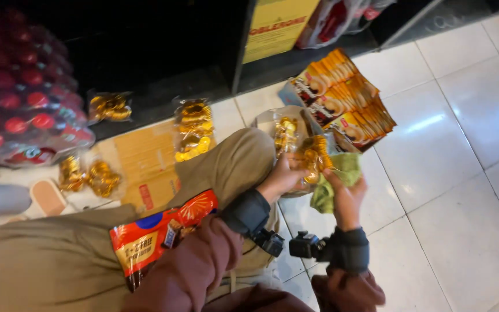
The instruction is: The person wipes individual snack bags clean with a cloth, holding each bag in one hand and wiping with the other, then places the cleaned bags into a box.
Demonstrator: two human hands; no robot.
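My left hand (281,179) grips a clear bag of gold-wrapped candies (295,144) from below, just past my bent knee. My right hand (346,190) holds a green cloth (342,173) pressed against the right side of that same bag. Both wrists wear black bands with small devices. A red and orange snack packet (157,234) lies on my lap, touched by neither hand.
Three more bags of gold candies (193,130) lie on flattened cardboard (145,162) by the dark shelf base. Orange sachet packs (345,98) fan out in an open box. A wrapped pack of red-capped bottles (21,92) stands at left. White floor tiles (451,150) stretch right.
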